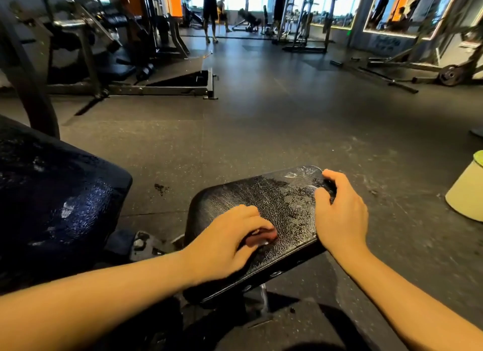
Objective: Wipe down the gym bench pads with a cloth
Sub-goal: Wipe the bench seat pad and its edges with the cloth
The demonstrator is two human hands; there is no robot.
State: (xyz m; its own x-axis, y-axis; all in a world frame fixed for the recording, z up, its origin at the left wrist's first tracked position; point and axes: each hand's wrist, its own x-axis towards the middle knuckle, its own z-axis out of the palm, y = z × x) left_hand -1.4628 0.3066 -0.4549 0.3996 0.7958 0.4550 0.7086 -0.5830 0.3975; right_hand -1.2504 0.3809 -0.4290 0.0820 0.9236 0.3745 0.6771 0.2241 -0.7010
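Seat pad (274, 201) black, cracked, wet-streaked, left grip (230, 235) holding reddish cloth (261, 237), right grip (339, 209) clasping pad edge.

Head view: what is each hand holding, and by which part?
The left hand holds a reddish cloth, fingers curled over its top, against the seat pad. The right hand grips the pad's right edge.
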